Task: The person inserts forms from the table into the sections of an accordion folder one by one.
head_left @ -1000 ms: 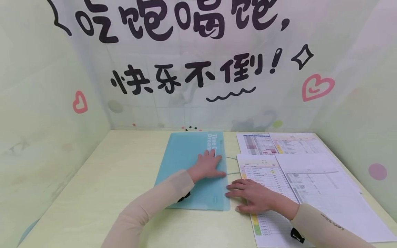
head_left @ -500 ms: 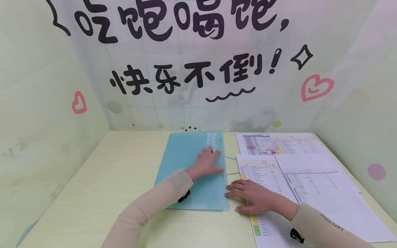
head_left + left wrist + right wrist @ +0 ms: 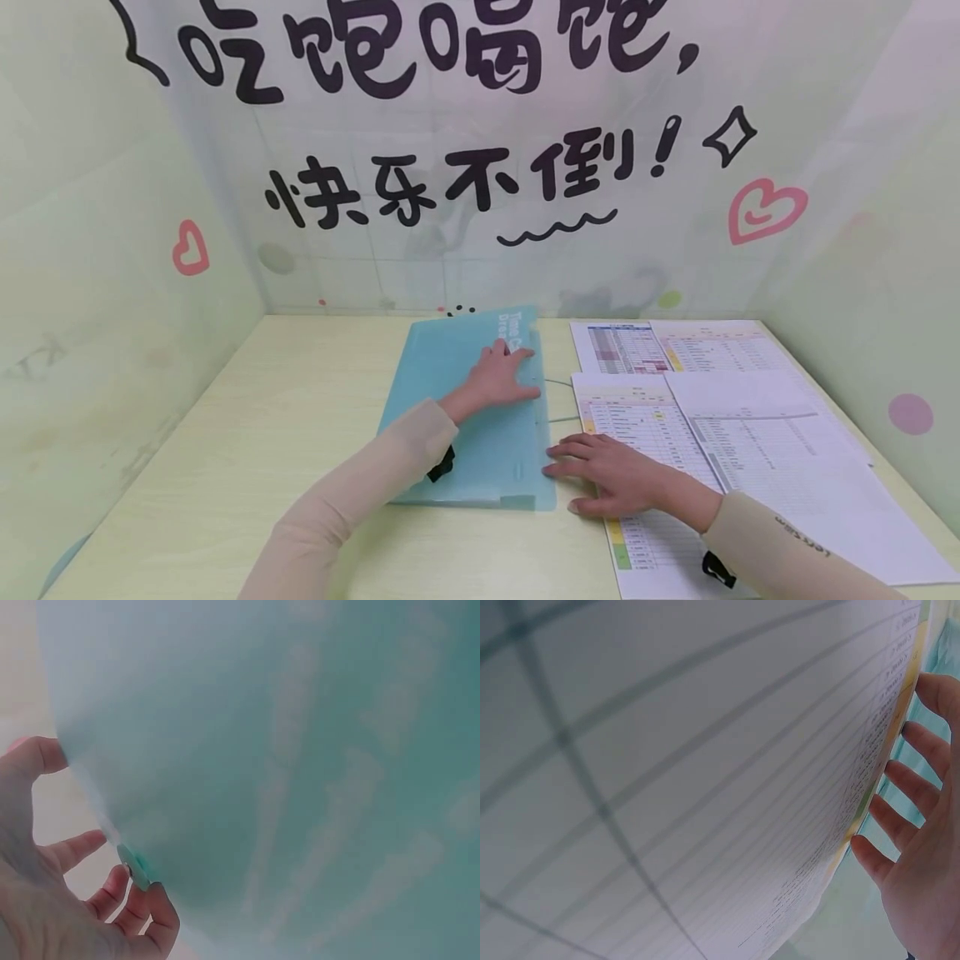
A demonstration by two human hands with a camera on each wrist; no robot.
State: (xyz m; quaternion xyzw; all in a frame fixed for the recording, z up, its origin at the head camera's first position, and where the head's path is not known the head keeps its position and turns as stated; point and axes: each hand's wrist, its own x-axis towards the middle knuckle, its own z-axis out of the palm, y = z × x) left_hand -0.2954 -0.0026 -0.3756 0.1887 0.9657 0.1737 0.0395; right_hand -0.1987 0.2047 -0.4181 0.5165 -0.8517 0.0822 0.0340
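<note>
A light blue plastic folder (image 3: 442,392) with white lettering lies in the middle of the table, its front cover slightly raised along the right edge. My left hand (image 3: 495,377) holds that edge. In the left wrist view, the left hand (image 3: 90,892) has curled fingers at the cover's rim, around a small round teal button (image 3: 133,866). My right hand (image 3: 611,473) lies relaxed on a printed sheet (image 3: 648,542), its fingertips reaching toward the folder's right edge. Seen from the right wrist, the right hand (image 3: 922,817) has its fingers spread along the paper's edge.
Several printed sheets cover the table's right side, including a mostly white sheet (image 3: 847,508) and a table chart (image 3: 622,350) at the back. A thin green elastic cord (image 3: 564,420) runs between folder and papers. Printed fabric walls (image 3: 450,267) surround the wooden tabletop (image 3: 255,433).
My left hand has moved slightly up and left, and the folder's cover has lifted along its right edge with it. The right hand has stayed in place.
</note>
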